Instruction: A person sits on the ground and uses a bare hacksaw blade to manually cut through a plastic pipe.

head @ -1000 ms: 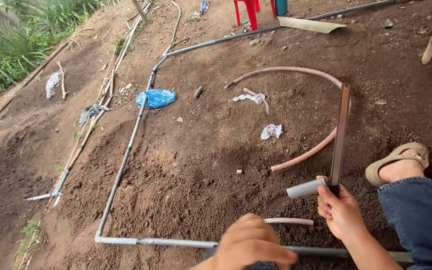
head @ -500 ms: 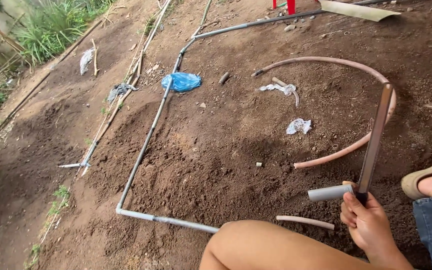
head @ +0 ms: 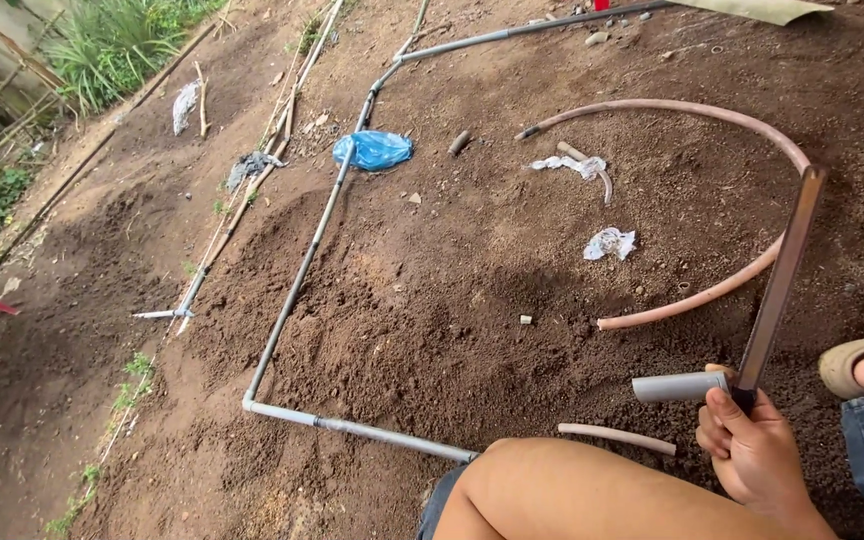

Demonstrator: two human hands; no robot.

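Hacksaw (head: 777, 280) with a dark handle and a long rusty frame, standing nearly upright in the person's right hand (head: 752, 455), whose fingers are wrapped tight around its grip. Short grey pipe piece (head: 680, 386) lies just to the left of that hand, touching the saw near its base. Left hand is out of view; only a bare knee (head: 572, 490) shows below and to the left. Thin tan tube (head: 617, 437) rests on the soil between knee and pipe piece. Beyond the saw, a reddish hose (head: 722, 125) curves in a wide arc over brown soil (head: 432, 290). Farther left, long grey pipe (head: 297, 285) runs away to an elbow, past a blue plastic bag (head: 374, 150). Sandal (head: 857, 358) sits right of the hand. Judging by this, a clean cut needs the pipe piece braced firmly and the blade kept square to it
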